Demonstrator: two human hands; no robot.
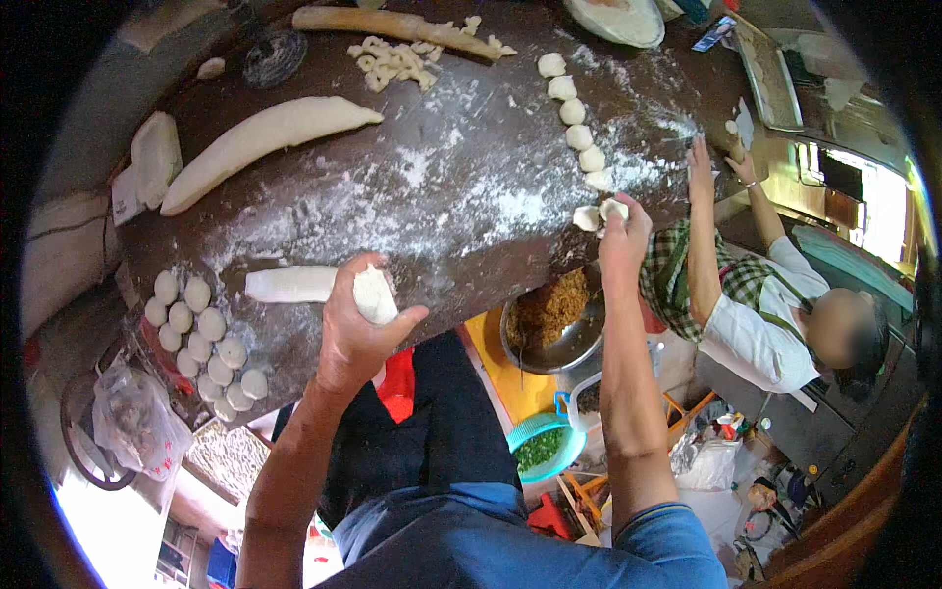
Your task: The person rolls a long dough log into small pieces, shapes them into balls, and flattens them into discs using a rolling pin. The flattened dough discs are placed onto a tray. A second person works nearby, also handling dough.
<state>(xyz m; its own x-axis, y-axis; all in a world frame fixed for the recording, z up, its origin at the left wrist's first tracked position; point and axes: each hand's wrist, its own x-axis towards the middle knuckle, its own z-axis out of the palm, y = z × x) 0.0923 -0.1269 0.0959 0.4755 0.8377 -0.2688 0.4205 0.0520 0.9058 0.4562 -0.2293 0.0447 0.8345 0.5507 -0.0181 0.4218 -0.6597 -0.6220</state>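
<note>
My left hand [360, 324] is curled around one end of a short dough roll [291, 284] on the floured dark table [471, 258]; its white, floury end shows between thumb and fingers. At the table's near right edge, my right hand [624, 235] holds a small dough piece [614, 210] between its fingers. Another dough piece [586, 218] lies just left of it. From there a row of dough pieces [579, 138] runs towards the far side. Several round dough pieces [212, 324] lie in a group at the left.
A long dough log [272, 147], dough scraps [394, 62] and a wooden rolling pin [397, 28] lie farther back. A metal bowl of brown filling [552, 316] stands below the near edge, above a teal basin of chopped greens [544, 445]. A co-worker [751, 302] works at the right, hands on the table.
</note>
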